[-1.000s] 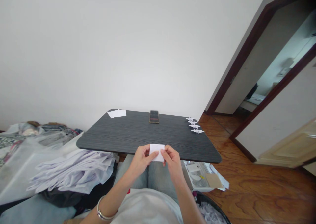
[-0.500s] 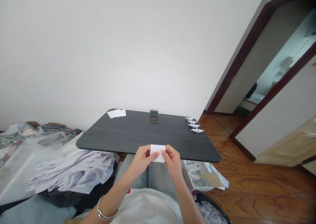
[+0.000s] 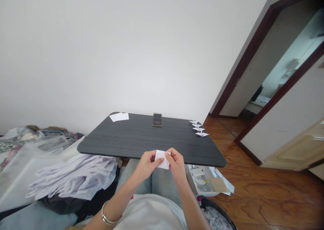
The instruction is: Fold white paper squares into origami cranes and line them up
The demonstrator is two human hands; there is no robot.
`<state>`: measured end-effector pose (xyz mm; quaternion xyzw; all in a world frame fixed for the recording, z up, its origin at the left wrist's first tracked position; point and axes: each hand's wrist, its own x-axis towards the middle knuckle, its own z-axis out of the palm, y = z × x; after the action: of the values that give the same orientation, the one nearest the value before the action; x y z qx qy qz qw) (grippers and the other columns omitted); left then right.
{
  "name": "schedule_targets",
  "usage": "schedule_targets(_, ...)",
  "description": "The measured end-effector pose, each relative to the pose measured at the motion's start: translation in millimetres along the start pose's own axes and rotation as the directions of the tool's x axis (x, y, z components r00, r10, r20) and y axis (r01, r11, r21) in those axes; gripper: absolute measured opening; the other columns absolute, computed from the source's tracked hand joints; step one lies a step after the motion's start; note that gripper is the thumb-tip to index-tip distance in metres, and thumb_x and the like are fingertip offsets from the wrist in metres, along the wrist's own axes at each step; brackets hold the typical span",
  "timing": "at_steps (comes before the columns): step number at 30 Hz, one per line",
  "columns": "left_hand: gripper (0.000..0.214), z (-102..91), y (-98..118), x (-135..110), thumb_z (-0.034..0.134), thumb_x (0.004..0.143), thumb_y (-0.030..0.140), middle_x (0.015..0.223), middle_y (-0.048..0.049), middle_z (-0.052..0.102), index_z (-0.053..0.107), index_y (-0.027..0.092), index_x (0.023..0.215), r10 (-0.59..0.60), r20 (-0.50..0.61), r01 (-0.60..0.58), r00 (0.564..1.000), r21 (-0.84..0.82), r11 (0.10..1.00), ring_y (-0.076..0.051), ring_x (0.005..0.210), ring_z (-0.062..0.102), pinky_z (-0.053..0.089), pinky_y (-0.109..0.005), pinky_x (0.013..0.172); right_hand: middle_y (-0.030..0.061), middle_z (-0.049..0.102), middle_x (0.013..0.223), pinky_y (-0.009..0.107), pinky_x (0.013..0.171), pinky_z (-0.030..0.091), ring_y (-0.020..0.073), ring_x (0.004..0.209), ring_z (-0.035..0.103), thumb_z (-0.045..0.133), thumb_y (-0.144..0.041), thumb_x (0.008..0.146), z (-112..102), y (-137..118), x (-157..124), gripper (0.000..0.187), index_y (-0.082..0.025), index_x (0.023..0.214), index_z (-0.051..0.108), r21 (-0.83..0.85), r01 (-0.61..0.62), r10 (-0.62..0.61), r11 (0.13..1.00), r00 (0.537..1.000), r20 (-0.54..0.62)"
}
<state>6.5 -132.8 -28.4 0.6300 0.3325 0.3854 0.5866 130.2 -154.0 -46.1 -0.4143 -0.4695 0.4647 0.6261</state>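
A small white square of paper [image 3: 160,155] is held between my two hands, over my lap at the table's front edge. My left hand [image 3: 148,163] pinches its left side, thumb lying on the face. On the right side, my right hand [image 3: 176,160] grips it with the thumb bent near the upper right corner. The fingers behind the paper are hidden. Several folded paper cranes [image 3: 199,129] stand in a line along the right of the dark table [image 3: 131,138]. Flat white sheets of paper [image 3: 118,117] lie at its back left corner.
A phone [image 3: 157,119] rests at the table's back middle, near the wall. Left of the table is a pile of white cloth [image 3: 73,176]. A box of odds and ends [image 3: 202,181] and a bin with crumpled paper [image 3: 216,218] sit low on the right.
The paper has turned slightly in my hands and now sits tilted. My right thumb has moved up a little towards its upper right corner. Both hands keep their hold.
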Motion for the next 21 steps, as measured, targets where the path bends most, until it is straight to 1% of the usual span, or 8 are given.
schedule_targets(2, 0.027, -1.0, -5.1, 2.7, 0.060, 0.069, 0.036, 0.051, 0.0030, 0.049, 0.060, 0.009, 0.069, 0.029, -0.036, -0.029, 0.999, -0.020, 0.999, -0.005, 0.040, 0.032, 0.023, -0.017, 0.037, -0.0071, 0.039, 0.050, 0.018, 0.039, 0.022, 0.0057, 0.042, 0.030, 0.055, -0.035, 0.073, -0.2, 2.1, 1.5, 0.023, -0.018, 0.063, 0.045, 0.002, -0.021, 0.021, 1.000, 1.000, 0.007)
schedule_targets(5, 0.028, -2.1, -11.7, 6.4, 0.059, 0.069, 0.037, 0.053, 0.0023, 0.050, 0.061, 0.009, 0.075, 0.036, -0.098, -0.040, 0.995, -0.040, 0.998, -0.006, 0.042, 0.034, 0.024, -0.017, 0.037, -0.0071, 0.041, 0.050, 0.018, 0.038, 0.021, 0.0059, 0.041, 0.031, 0.057, -0.036, 0.072, -1.1, 7.5, 3.8, 0.023, -0.018, 0.063, 0.045, -0.013, -0.031, 0.031, 0.999, 0.999, 0.006)
schedule_targets(9, 0.029, -3.8, -22.1, 13.0, 0.059, 0.069, 0.037, 0.055, 0.0017, 0.051, 0.060, 0.009, 0.079, 0.019, -0.121, -0.028, 0.992, -0.067, 0.997, -0.007, 0.044, 0.036, 0.026, -0.017, 0.036, -0.0072, 0.041, 0.049, 0.018, 0.039, 0.021, 0.0064, 0.042, 0.032, 0.056, -0.034, 0.072, -3.7, 19.6, 9.7, 0.021, -0.018, 0.063, 0.045, -0.032, -0.024, 0.024, 0.999, 1.000, 0.002)
schedule_targets(13, 0.027, -11.6, -36.1, 26.1, 0.060, 0.068, 0.038, 0.054, 0.0031, 0.048, 0.055, 0.012, 0.070, 0.013, -0.146, -0.030, 0.989, -0.110, 0.994, -0.007, 0.045, 0.038, 0.026, -0.017, 0.037, -0.0084, 0.037, 0.045, 0.019, 0.040, 0.022, 0.0061, 0.040, 0.030, 0.054, -0.030, 0.072, -5.9, 32.7, 20.9, 0.023, -0.019, 0.058, 0.039, -0.100, 0.005, -0.004, 0.995, 1.000, 0.017)
schedule_targets(16, 0.027, -23.0, -46.3, 40.2, 0.062, 0.066, 0.038, 0.051, 0.0043, 0.046, 0.052, 0.012, 0.064, 0.006, -0.114, -0.014, 0.993, -0.072, 0.997, -0.006, 0.045, 0.038, 0.027, -0.017, 0.041, -0.0075, 0.039, 0.047, 0.019, 0.041, 0.025, 0.0071, 0.042, 0.034, 0.053, -0.029, 0.071, -7.7, 42.7, 32.6, 0.020, -0.019, 0.059, 0.039, -0.169, 0.027, -0.013, 0.985, 0.996, 0.084)
schedule_targets(18, 0.028, -31.4, -52.8, 50.2, 0.064, 0.064, 0.037, 0.052, 0.0040, 0.048, 0.052, 0.012, 0.062, 0.021, -0.074, -0.025, 0.997, -0.046, 0.999, -0.006, 0.047, 0.040, 0.028, -0.017, 0.044, -0.0076, 0.038, 0.047, 0.019, 0.040, 0.025, 0.0075, 0.041, 0.033, 0.051, -0.030, 0.072, -9.3, 50.1, 41.3, 0.020, -0.020, 0.060, 0.038, -0.223, 0.034, -0.016, 0.974, 0.996, 0.084)
schedule_targets(21, 0.029, -42.2, -62.2, 63.2, 0.065, 0.062, 0.038, 0.052, 0.0042, 0.049, 0.051, 0.013, 0.061, 0.020, -0.041, -0.022, 0.999, -0.042, 0.999, -0.007, 0.046, 0.041, 0.028, -0.018, 0.045, -0.0074, 0.038, 0.047, 0.020, 0.042, 0.024, 0.0075, 0.042, 0.033, 0.052, -0.028, 0.070, -12.0, 61.3, 54.2, 0.020, -0.019, 0.059, 0.039, -0.256, 0.059, -0.037, 0.965, 0.995, 0.090)
